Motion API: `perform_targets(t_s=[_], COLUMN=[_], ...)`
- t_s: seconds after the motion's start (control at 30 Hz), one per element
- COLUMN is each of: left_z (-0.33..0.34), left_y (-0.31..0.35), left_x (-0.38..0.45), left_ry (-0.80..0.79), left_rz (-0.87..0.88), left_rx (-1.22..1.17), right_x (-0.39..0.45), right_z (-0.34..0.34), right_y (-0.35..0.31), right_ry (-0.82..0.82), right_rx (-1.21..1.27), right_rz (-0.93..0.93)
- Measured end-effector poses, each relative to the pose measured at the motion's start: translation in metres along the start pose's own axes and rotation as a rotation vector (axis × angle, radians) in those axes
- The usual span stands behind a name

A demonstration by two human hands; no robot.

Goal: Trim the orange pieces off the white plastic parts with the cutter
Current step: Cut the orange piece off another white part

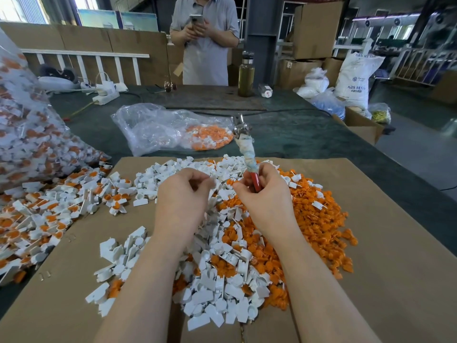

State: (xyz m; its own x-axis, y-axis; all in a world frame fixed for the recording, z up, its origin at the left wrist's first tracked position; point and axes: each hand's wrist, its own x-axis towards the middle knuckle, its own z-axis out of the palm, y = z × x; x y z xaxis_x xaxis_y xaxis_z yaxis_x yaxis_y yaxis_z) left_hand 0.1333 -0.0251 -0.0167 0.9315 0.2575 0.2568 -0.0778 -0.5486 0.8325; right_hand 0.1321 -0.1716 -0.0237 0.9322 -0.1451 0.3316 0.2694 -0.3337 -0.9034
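Right hand [262, 194] grips the cutter [247, 149] by its handle, metal head pointing up. Left hand [183, 194] has fingers curled, pinching a small white part [212, 182]. Below, white and orange pieces [319, 219] heap on cardboard [385, 280].

Bright, even daylight from the far windows [22, 8] (slightly blown out), soft shadows, edges bowed by wide-angle distortion.

The big bag [37, 134] of parts is cut off by the left edge. The left hand [181, 191] curls its fingers, hiding whatever is inside. The cutter [243, 142] tip is blurred.
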Motion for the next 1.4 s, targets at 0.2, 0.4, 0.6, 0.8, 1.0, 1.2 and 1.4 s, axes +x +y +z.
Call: perform_targets(t_s=[0.2, 0.4, 0.6, 0.8, 1.0, 1.2, 1.4], left_z=[0.01, 0.011, 0.011, 0.012, 0.011, 0.011, 0.012], left_y=[0.011, 0.011, 0.014, 0.017, 0.016, 0.016, 0.013], left_x=[-0.006, -0.007, -0.009, -0.013, -0.014, -0.014, -0.012], left_ry=[-0.103, -0.092, -0.04, -0.022, -0.078, -0.089, -0.041], left_rz=[-0.111, -0.135, -0.133, -0.033, 0.066, 0.09, 0.054], left_rx=[-0.302, -0.351, -0.388, -0.294, -0.225, -0.215, -0.29], right_x=[-0.001, -0.001, -0.001, -0.002, -0.002, -0.002, -0.001], right_z=[0.001, 0.001, 0.002, 0.001, -0.001, -0.002, -0.002], right_y=[-0.002, -0.002, 0.0, -0.001, -0.001, -0.001, 0.0], right_ry=[0.045, 0.046, 0.048, 0.094, 0.09, 0.066, 0.008], right_rx=[0.016, -0.04, -0.12, -0.153, -0.136, -0.118, -0.08], right_rz=[-0.019, -0.048, -0.057, -0.081, -0.108, -0.106, -0.073])
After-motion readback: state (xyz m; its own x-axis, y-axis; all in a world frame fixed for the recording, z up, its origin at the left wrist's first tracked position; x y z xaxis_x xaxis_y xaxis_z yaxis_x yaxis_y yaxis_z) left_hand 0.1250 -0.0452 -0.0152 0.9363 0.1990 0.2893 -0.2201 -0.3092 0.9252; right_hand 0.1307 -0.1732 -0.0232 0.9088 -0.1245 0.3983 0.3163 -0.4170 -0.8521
